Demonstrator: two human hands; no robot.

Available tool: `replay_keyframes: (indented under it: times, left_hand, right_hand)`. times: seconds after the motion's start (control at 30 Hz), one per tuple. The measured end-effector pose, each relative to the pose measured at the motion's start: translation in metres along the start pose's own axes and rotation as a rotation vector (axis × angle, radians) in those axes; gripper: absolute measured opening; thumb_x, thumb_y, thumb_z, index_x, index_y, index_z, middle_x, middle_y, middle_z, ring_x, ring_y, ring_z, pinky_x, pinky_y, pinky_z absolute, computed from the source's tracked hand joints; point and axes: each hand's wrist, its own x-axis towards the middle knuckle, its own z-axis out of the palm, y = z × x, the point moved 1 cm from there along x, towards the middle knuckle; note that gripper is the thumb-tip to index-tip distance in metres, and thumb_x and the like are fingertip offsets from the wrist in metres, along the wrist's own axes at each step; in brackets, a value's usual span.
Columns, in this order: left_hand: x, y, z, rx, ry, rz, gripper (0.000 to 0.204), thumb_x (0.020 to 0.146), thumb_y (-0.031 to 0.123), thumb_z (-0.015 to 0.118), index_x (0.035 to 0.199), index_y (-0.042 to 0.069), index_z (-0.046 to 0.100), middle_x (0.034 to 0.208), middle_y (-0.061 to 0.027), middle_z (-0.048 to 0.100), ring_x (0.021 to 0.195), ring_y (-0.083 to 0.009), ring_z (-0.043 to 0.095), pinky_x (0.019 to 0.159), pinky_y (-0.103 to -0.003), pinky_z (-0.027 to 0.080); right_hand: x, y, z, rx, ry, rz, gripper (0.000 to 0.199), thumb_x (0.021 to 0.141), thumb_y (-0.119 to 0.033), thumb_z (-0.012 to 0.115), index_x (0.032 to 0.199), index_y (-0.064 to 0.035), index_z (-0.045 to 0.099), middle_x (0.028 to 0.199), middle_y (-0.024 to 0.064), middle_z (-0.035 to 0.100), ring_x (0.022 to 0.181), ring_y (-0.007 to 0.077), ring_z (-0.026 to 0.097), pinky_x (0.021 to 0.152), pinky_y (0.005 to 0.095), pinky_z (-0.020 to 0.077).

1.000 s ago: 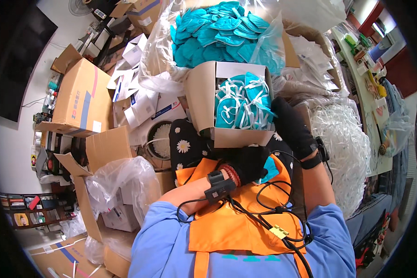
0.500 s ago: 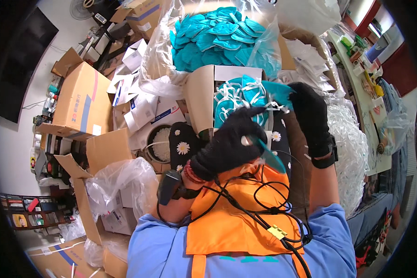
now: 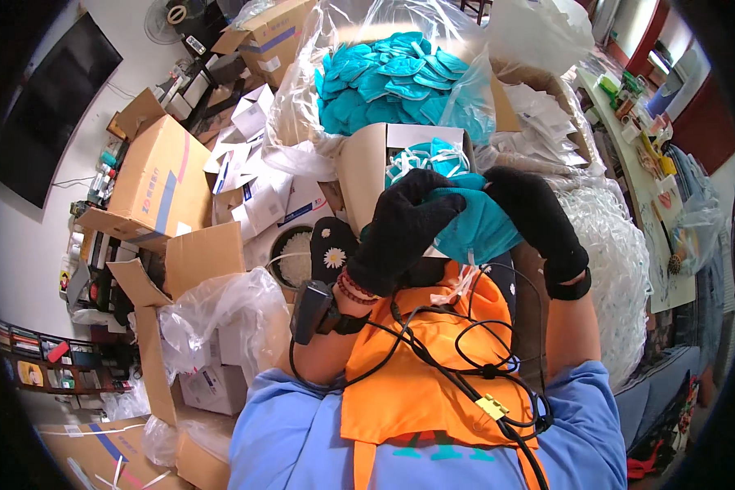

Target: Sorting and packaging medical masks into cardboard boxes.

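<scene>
My left hand (image 3: 402, 233) and my right hand (image 3: 537, 214), both in black gloves, grip a teal face mask (image 3: 478, 229) by its upper edge in front of my chest. Fingers of both hands are closed on its fabric, and its broad side hangs below them. Just beyond stands an open white box (image 3: 412, 135) with several teal masks (image 3: 433, 157) in it, white straps showing. White straps (image 3: 463, 282) lie on my orange apron (image 3: 416, 367) below the mask.
A plastic-lined carton heaped with loose teal masks (image 3: 392, 86) stands ahead. At right is a mound of white straps (image 3: 600, 269). Cardboard boxes (image 3: 155, 180) and white packages (image 3: 265, 200) crowd the left. Black cables (image 3: 465, 380) loop over my apron.
My right hand has come down and inward, and my left hand has shifted slightly. The mask, earlier partly behind my left hand, is now spread between both hands.
</scene>
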Motion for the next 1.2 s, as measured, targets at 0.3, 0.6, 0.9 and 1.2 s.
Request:
replay_keyframes:
  times: [0.3, 0.6, 0.9, 1.2]
  left_hand:
    - [-0.016, 0.032, 0.000, 0.400, 0.061, 0.238, 0.020, 0.087, 0.019, 0.070, 0.095, 0.001, 0.067, 0.081, -0.0129, 0.066, 0.073, -0.0210, 0.065, 0.066, -0.033, 0.051]
    - [-0.017, 0.024, 0.000, -0.068, 0.022, -0.002, 0.031, 0.083, 0.011, 0.070, 0.112, 0.000, 0.063, 0.089, -0.0054, 0.067, 0.077, -0.0109, 0.061, 0.064, -0.029, 0.051]
    - [-0.029, -0.041, -0.043, 0.235, -0.395, -0.164, 0.063, 0.080, 0.014, 0.075, 0.135, -0.001, 0.049, 0.121, -0.0166, 0.059, 0.103, -0.0239, 0.062, 0.092, -0.034, 0.050]
    - [-0.005, -0.012, -0.009, -0.356, -0.162, -0.134, 0.076, 0.086, 0.030, 0.074, 0.144, -0.002, 0.036, 0.135, -0.0130, 0.052, 0.122, -0.0205, 0.050, 0.103, -0.034, 0.042]
  right_hand:
    - [-0.050, -0.007, 0.025, 0.727, 0.298, 0.148, 0.044, 0.095, -0.023, 0.061, 0.132, -0.0017, 0.054, 0.113, 0.0069, 0.064, 0.103, 0.0167, 0.060, 0.095, 0.0296, 0.0434]
    - [-0.062, -0.012, 0.044, 0.893, 0.322, 0.263, 0.032, 0.090, -0.016, 0.063, 0.119, -0.0012, 0.061, 0.106, 0.0049, 0.066, 0.096, 0.0144, 0.063, 0.089, 0.0292, 0.0487]
    - [-0.050, -0.008, -0.010, 0.872, 0.608, 0.116, 0.028, 0.092, -0.015, 0.058, 0.116, -0.0012, 0.064, 0.103, 0.0043, 0.067, 0.094, 0.0130, 0.063, 0.085, 0.0276, 0.0491]
    - [-0.039, -0.005, 0.014, 0.870, 0.434, 0.157, 0.025, 0.092, -0.017, 0.060, 0.113, -0.0022, 0.064, 0.101, 0.0037, 0.066, 0.089, 0.0119, 0.060, 0.081, 0.0267, 0.0475]
